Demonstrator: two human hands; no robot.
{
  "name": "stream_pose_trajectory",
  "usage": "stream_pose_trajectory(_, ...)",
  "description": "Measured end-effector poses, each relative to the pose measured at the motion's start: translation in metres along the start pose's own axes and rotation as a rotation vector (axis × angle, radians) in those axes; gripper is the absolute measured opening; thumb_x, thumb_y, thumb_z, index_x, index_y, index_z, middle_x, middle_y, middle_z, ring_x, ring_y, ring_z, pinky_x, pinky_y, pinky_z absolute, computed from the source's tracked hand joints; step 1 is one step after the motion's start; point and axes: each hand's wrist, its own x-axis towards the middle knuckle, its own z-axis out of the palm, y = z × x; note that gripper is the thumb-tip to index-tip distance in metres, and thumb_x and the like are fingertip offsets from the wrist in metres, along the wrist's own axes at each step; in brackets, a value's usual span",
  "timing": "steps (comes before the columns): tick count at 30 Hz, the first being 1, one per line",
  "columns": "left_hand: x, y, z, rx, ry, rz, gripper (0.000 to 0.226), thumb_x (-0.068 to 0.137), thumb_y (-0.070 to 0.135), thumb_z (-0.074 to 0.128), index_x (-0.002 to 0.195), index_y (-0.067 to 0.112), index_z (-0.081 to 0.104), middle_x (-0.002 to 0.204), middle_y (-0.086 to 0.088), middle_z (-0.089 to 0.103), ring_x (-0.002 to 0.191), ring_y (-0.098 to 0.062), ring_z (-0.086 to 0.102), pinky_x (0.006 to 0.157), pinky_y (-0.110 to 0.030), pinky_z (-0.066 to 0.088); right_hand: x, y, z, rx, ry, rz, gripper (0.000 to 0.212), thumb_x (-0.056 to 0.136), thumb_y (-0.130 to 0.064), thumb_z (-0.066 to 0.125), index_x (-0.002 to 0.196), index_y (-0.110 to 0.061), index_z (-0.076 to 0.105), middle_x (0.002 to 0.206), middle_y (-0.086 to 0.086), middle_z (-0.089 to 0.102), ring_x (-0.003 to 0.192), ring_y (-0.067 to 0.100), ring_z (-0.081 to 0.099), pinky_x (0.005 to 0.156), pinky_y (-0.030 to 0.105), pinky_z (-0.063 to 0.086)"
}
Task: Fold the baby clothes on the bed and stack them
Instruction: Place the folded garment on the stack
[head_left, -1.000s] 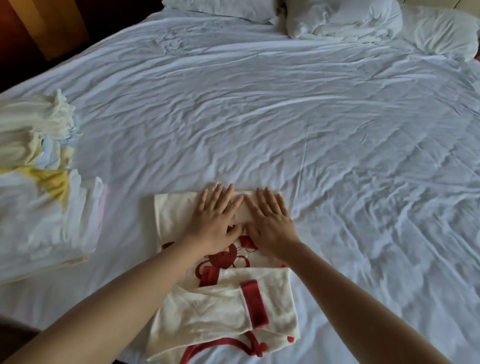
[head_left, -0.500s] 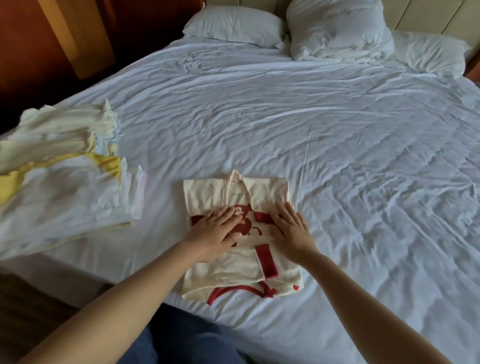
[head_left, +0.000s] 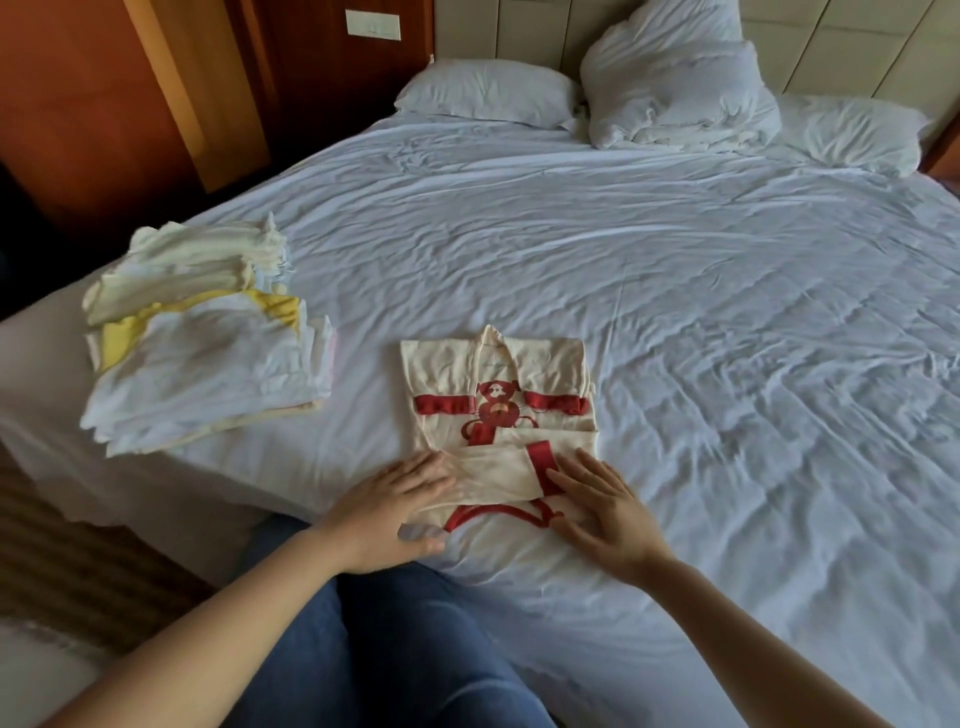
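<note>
A cream baby garment (head_left: 498, 410) with red bands and a red monkey print lies flat on the white bed sheet (head_left: 675, 312), its sleeves folded across the front. My left hand (head_left: 400, 509) rests at the garment's near left corner, fingers straight, the thumb at the hem. My right hand (head_left: 597, 499) lies flat on the near right part, fingers spread over the red cuff. To the left sits a stack of folded clothes (head_left: 202, 353), white, cream and yellow.
Pillows (head_left: 488, 93) and a bunched white duvet (head_left: 675, 88) lie at the head of the bed. The bed's near left edge (head_left: 156, 483) drops beside the stack. My legs in blue jeans (head_left: 395, 649) are below the garment. A wooden wall (head_left: 130, 104) stands at the back left.
Both hands slid down the garment from its top edge toward its near hem, smoothing it. The view has pulled back and tilted up.
</note>
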Motion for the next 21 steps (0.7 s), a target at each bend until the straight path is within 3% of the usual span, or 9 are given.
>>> stream_pose_trajectory(3,-0.001,-0.002,0.006,0.007,0.043,0.003,0.068,0.092,0.068,0.031,0.152,0.046,0.009,0.158,0.021,-0.020,0.140,0.009,-0.025,0.117,-0.019,-0.010,-0.006,0.001,-0.001,-0.058,-0.034,-0.024,0.067,0.085,-0.073,0.043,0.144,-0.040,0.040,0.158,-0.014,0.022,0.149,0.004,0.007,0.121,0.031,0.011)
stream_pose_trajectory(6,0.001,-0.002,0.006,-0.035,0.078,-0.010,0.058,0.101,0.032,0.044,0.149,0.050,0.019,0.159,0.022,-0.013,0.145,0.004,-0.012,0.118,-0.020,0.000,-0.006,0.000,-0.005,-0.148,-0.014,-0.034,0.058,0.088,-0.062,0.047,0.140,-0.036,0.048,0.155,-0.013,0.032,0.147,0.008,0.019,0.114,0.031,0.033)
stream_pose_trajectory(8,0.002,0.000,0.003,-0.069,0.124,-0.031,0.053,0.101,0.024,0.045,0.146,0.049,0.031,0.159,0.023,-0.002,0.146,0.002,0.001,0.117,-0.019,0.008,-0.004,-0.001,-0.009,-0.212,0.004,-0.069,0.049,0.090,-0.051,0.048,0.136,-0.035,0.054,0.150,-0.010,0.042,0.142,0.012,0.032,0.099,0.032,0.047)
stream_pose_trajectory(10,0.003,0.004,-0.001,-0.152,0.194,-0.083,0.045,0.100,0.022,0.047,0.139,0.044,0.048,0.158,0.024,0.015,0.144,0.001,0.020,0.113,-0.017,0.020,-0.001,-0.003,-0.014,-0.254,-0.001,-0.093,0.042,0.090,-0.034,0.057,0.131,-0.034,0.059,0.145,-0.009,0.049,0.137,0.014,0.041,0.088,0.036,0.057)
stream_pose_trajectory(12,0.006,0.012,-0.008,-0.210,0.228,-0.154,0.039,0.100,0.023,0.046,0.137,0.036,0.053,0.153,0.021,0.032,0.139,-0.005,0.037,0.109,-0.020,0.032,0.005,-0.008,-0.021,-0.257,-0.031,-0.059,0.043,0.091,-0.019,0.059,0.130,-0.037,0.060,0.144,-0.014,0.049,0.138,0.011,0.041,0.090,0.039,0.056)
stream_pose_trajectory(15,0.010,0.025,-0.026,-0.232,0.221,-0.269,0.032,0.103,0.032,0.038,0.130,0.028,0.055,0.132,0.003,0.061,0.114,-0.019,0.059,0.087,-0.030,0.046,0.014,-0.018,-0.036,-0.220,-0.114,0.052,0.036,0.099,-0.024,0.049,0.130,-0.040,0.059,0.138,-0.010,0.057,0.128,0.013,0.051,0.095,0.033,0.049)
stream_pose_trajectory(16,0.011,0.028,-0.032,-0.210,0.217,-0.289,0.032,0.104,0.035,0.035,0.126,0.024,0.055,0.123,-0.002,0.065,0.106,-0.022,0.061,0.079,-0.032,0.045,0.018,-0.019,-0.041,-0.218,-0.142,0.080,0.034,0.100,-0.028,0.047,0.129,-0.039,0.059,0.131,-0.006,0.062,0.120,0.017,0.058,0.091,0.032,0.050)
stream_pose_trajectory(19,0.015,0.034,-0.049,-0.158,0.225,-0.306,0.037,0.104,0.040,0.032,0.114,0.018,0.059,0.113,-0.005,0.066,0.101,-0.025,0.062,0.075,-0.032,0.043,0.024,-0.022,-0.057,-0.184,-0.193,0.154,0.030,0.100,-0.031,0.048,0.126,-0.034,0.063,0.120,-0.003,0.069,0.108,0.019,0.063,0.086,0.031,0.049)
stream_pose_trajectory(21,0.017,0.033,-0.054,-0.158,0.228,-0.306,0.034,0.102,0.041,0.034,0.085,0.022,0.056,0.092,0.000,0.066,0.088,-0.023,0.062,0.067,-0.032,0.041,0.026,-0.023,-0.066,-0.163,-0.230,0.192,0.028,0.098,-0.029,0.051,0.122,-0.027,0.066,0.115,-0.002,0.069,0.105,0.019,0.063,0.083,0.030,0.047)
